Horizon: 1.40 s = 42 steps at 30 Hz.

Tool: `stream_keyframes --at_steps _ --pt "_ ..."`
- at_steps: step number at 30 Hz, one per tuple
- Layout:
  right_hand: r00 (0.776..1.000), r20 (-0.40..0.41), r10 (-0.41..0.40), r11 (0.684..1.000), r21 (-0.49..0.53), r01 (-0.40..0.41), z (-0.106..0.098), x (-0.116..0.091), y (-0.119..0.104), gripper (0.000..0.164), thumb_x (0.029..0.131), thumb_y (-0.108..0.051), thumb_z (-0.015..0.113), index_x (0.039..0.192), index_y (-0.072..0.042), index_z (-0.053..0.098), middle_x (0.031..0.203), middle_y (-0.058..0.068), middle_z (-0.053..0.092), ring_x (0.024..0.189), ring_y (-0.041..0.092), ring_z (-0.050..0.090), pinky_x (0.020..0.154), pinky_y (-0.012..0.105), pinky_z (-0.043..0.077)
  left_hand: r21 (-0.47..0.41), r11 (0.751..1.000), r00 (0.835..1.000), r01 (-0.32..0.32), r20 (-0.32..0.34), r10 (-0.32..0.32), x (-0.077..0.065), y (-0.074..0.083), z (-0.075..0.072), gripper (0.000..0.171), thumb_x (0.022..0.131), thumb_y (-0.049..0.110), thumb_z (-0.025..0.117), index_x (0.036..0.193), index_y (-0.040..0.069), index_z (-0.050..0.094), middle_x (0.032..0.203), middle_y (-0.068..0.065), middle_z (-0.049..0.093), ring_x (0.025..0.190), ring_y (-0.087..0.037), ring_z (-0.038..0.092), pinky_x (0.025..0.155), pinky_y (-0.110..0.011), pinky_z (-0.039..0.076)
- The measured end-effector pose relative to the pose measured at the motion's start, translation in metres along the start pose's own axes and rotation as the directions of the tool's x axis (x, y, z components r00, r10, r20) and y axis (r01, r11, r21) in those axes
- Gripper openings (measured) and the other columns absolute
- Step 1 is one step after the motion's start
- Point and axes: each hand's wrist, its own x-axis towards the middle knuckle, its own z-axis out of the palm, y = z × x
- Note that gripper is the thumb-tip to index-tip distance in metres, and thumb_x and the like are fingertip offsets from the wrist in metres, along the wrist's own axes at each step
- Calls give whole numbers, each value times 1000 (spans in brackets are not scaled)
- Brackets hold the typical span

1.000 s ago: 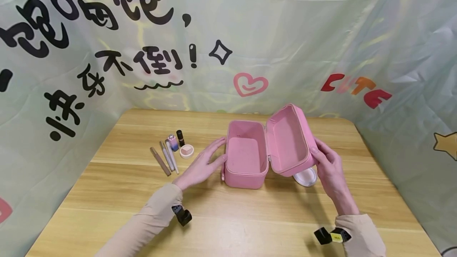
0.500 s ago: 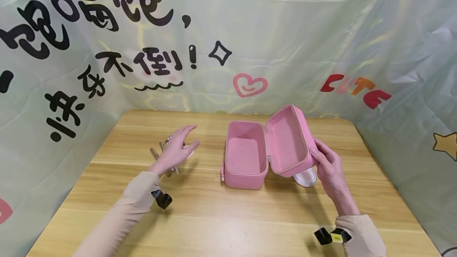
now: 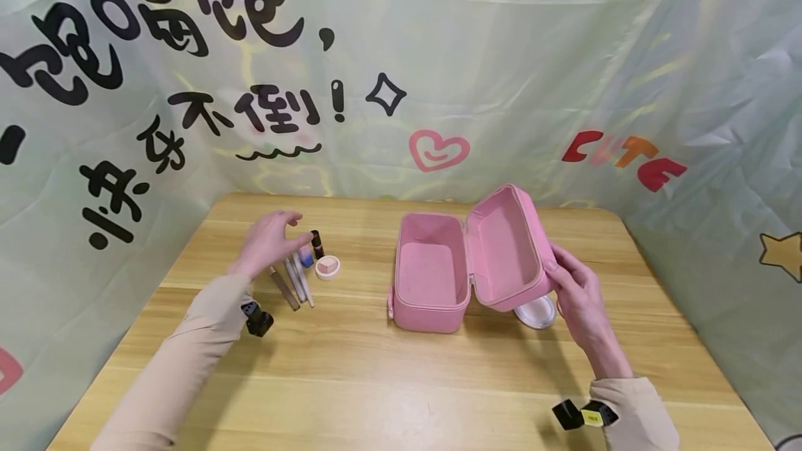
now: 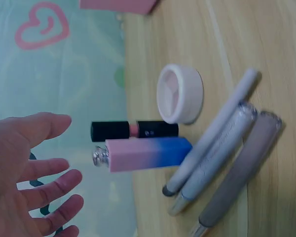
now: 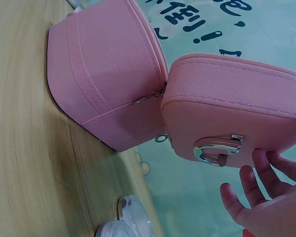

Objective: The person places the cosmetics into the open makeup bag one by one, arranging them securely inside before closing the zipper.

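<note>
A pink cosmetic case stands at the table's middle with its lid swung out to the right. My right hand holds the lid by its outer edge, thumb in front and fingers behind. My left hand hovers over the makeup at the left, fingers parted and holding nothing. Nearest to it in the left wrist view are a pink-and-blue tube and a black tube. Beside them are a white round pot and three slim pens: one white, one silvery, one brown.
Clear round containers lie on the table under the raised lid, partly hidden in the head view. Printed cloth hangs close behind the table and along its sides. A silver buckle sits on the lid's outer face.
My left hand has left the case's left side and moved left to above the makeup. My right hand and the lid have stayed where they were.
</note>
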Motion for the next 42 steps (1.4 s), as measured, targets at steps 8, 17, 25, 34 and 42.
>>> stream_keyframes --at_steps 8,17,25,34,42 --pt "1000 5 -5 1000 11 5 2 0 1 37 102 2 44 127 -15 65 122 -2 69 107 6 66 91 16 53 82 994 993 70 88 -77 8 -1 7 57 93 41 67 133 1 62 127 -19 69 114 -38 65 96 -55 45" --pt "1000 9 6 1000 -8 -6 2 -1 1 37 102 1 43 129 -15 64 123 -2 68 107 6 66 91 16 53 92 991 993 101 56 -106 13 4 15 40 92 35 67 120 7 71 117 -12 74 108 -34 67 98 -57 41" --pt "1000 8 9 1000 1 -9 2 0 0 37 102 1 43 129 -15 64 123 -1 68 108 6 66 92 16 53 60 994 995 93 27 -95 13 4 16 32 94 30 67 115 6 72 112 -12 76 104 -35 67 96 -58 40" --pt "1000 8 4 1000 0 -4 1 0 -1 37 102 1 43 128 -15 64 123 -1 69 107 6 66 91 16 53 27 997 998 67 -5 -66 16 11 9 33 95 33 65 115 7 72 111 -10 76 93 -30 68 78 -42 44" --pt "1000 2 5 1000 -3 -5 1 -1 -1 37 102 1 43 128 -15 64 122 -1 69 106 6 67 90 16 54 -13 1000 999 -8 -52 8 26 36 -3 26 94 33 67 109 14 75 108 -5 77 56 -15 49 55 -29 32"
